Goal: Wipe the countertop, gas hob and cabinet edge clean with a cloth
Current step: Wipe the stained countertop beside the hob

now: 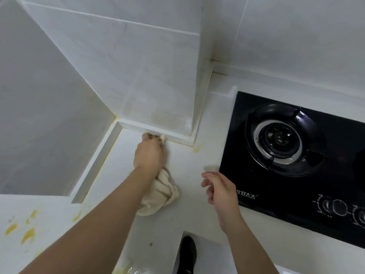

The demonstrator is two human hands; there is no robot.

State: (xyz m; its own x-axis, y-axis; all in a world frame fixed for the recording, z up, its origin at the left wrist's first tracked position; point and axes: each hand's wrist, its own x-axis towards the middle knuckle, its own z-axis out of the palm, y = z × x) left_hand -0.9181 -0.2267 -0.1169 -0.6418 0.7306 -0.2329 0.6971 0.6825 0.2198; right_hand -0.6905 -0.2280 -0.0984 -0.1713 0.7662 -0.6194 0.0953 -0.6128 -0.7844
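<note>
Cream cloth (158,191) is bunched in the left hand (149,155), fingers curled to press one corner into the yellowed seam at the worktop's (189,212) back edge, while the right hand (220,189) hovers loose and empty beside the hob (296,194)

White brand lettering "好太太" on black gas hob (296,196) front edge

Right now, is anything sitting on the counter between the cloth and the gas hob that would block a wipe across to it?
Nothing visible blocks it. The countertop between the cloth in the left hand and the gas hob is bare apart from a yellow smear. The right hand hovers open above that stretch, holding nothing.
</note>
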